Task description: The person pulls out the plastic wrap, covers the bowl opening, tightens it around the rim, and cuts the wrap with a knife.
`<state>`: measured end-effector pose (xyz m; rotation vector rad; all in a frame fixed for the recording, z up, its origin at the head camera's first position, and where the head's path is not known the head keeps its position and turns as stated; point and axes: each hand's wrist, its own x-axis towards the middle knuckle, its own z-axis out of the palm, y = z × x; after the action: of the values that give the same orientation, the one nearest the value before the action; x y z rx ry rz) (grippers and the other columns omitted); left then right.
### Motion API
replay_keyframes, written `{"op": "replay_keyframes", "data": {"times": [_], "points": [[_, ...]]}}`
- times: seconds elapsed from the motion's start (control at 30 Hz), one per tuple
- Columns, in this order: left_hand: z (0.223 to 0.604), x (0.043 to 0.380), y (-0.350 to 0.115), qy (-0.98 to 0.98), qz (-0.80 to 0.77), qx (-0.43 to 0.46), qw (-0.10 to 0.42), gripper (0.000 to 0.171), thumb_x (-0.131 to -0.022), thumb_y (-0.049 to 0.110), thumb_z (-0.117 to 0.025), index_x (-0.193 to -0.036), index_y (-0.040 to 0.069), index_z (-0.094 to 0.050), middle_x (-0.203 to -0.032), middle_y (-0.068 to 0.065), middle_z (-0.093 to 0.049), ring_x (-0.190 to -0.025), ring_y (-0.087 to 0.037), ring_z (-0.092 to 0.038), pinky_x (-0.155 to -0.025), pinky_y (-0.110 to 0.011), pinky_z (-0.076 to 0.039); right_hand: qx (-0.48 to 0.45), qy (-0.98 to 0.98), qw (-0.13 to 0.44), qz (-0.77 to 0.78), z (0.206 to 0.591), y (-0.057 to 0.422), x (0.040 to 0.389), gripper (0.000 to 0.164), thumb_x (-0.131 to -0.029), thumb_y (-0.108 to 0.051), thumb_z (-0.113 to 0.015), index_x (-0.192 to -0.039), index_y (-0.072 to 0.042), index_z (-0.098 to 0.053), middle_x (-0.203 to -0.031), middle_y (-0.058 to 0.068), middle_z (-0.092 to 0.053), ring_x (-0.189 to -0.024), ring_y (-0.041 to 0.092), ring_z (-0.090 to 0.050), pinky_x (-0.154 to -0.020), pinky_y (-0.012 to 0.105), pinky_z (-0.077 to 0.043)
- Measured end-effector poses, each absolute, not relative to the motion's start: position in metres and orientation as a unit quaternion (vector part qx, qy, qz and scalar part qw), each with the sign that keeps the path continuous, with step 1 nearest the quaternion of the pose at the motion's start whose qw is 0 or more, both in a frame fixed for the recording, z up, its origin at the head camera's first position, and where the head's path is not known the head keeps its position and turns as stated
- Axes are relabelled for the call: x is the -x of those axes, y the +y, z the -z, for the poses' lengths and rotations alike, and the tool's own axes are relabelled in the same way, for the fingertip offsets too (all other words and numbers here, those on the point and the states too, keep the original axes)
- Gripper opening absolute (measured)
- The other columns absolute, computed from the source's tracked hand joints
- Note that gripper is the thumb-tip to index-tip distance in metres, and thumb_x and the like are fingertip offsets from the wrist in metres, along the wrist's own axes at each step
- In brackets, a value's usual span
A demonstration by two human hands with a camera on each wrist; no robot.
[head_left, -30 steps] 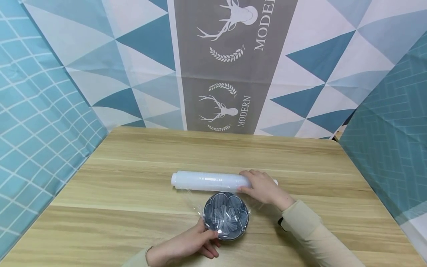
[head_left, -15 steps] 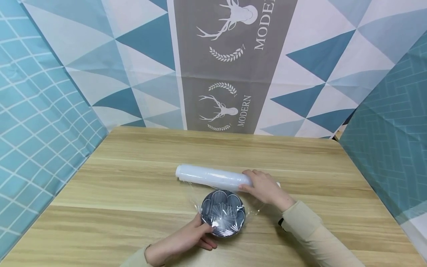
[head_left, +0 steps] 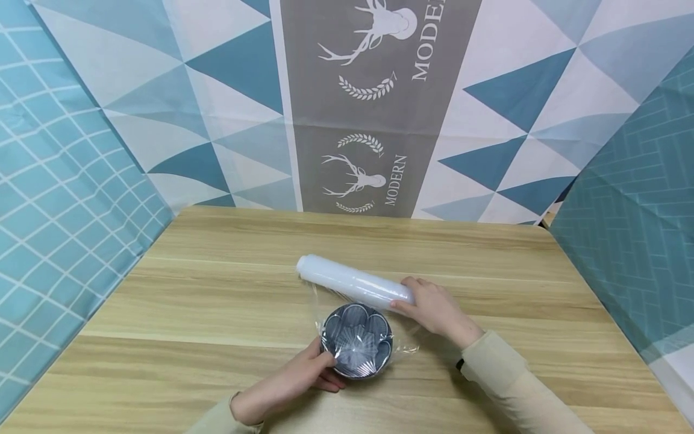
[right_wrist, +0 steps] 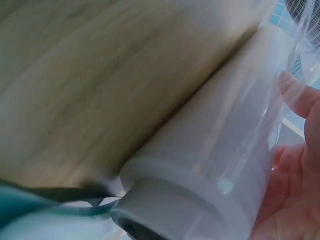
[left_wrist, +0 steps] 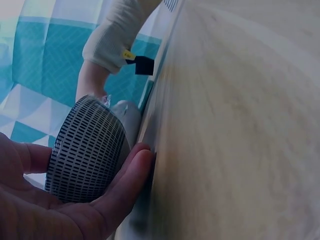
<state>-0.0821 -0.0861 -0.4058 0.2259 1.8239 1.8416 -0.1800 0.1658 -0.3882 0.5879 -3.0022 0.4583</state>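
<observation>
A dark bowl (head_left: 356, 341) with a petal pattern inside has clear cling film stretched over its mouth. My left hand (head_left: 309, 367) grips its near-left side, thumb at the rim and fingers beneath. In the left wrist view the bowl (left_wrist: 85, 150) shows a dashed outer wall and is tilted in the grasp. Just beyond it lies a white roll of cling film (head_left: 347, 278), slanting down to the right. My right hand (head_left: 434, 306) holds the roll near its right end, which it covers in the head view. Film runs from the roll (right_wrist: 210, 145) toward the bowl.
Everything is on a wood-grain table (head_left: 217, 301). A patterned cloth (head_left: 358, 108) hangs behind the far edge, with blue tile-print sheets at the left (head_left: 65, 181) and right (head_left: 634, 199). Loose film edges (head_left: 406, 348) stick out beside the bowl.
The roll has turned, its left end swinging away and to the right. The bowl and left hand have shifted slightly left and away. The right hand keeps its grip.
</observation>
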Motion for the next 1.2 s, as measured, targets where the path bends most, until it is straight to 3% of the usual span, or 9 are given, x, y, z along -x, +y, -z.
{"op": "replay_keyframes", "data": {"times": [0.5,1.2], "points": [[0.404,0.097,-0.095,0.698,-0.666,-0.083,0.251,0.047,-0.080,0.007,-0.038,-0.119,-0.015,-0.023,-0.090,-0.021,-0.057,-0.074,-0.031,-0.059,-0.067,-0.038,-0.049,-0.161,-0.976,0.046,-0.142,0.392,0.170,0.176,0.056,-0.075,-0.053,-0.051,-0.107,-0.007,-0.053,-0.086,0.009,-0.060,-0.065,0.015,-0.053,-0.056,0.030,-0.042],[0.401,0.115,-0.110,0.704,-0.664,-0.079,0.239,0.040,-0.084,0.011,-0.036,-0.116,-0.013,-0.028,-0.090,-0.023,-0.057,-0.077,-0.029,-0.059,-0.069,-0.038,-0.048,-0.121,-0.985,0.068,-0.101,0.397,0.171,0.170,0.060,-0.075,-0.062,-0.041,-0.099,-0.008,-0.054,-0.073,0.006,-0.058,-0.054,0.016,-0.050,-0.040,0.027,-0.034]]}}
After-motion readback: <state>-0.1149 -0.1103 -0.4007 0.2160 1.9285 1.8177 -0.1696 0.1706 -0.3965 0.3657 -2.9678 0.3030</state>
